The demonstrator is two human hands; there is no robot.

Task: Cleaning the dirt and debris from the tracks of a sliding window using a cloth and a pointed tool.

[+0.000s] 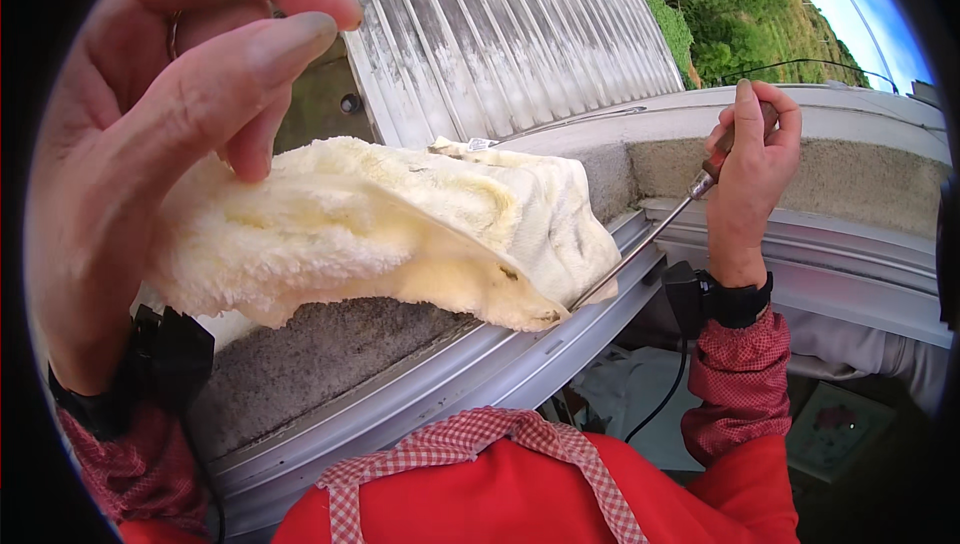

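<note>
My right hand [754, 161] grips the reddish handle of a screwdriver [651, 238]. Its long metal shaft slants down to the left, and the tip meets the edge of a cream fleecy cloth [450, 221] at the window track; the cloth hides the very tip. The cloth lies over the concrete sill and part of the aluminium window track [525, 364], with dark stains near its lower corner. My left hand [202, 86] is raised close to the camera, above the cloth's left end. Its thumb and forefinger are nearly together, with a tiny dark speck at the forefinger's tip.
A rough concrete sill [322, 364] runs along outside the track, and a concrete ledge [795, 169] borders the right side. Beyond lies a weathered corrugated roof [510, 33]. Inside, below the track, are a pale curtain [862, 341] and a framed picture [840, 431]. Cables hang from both wrist devices.
</note>
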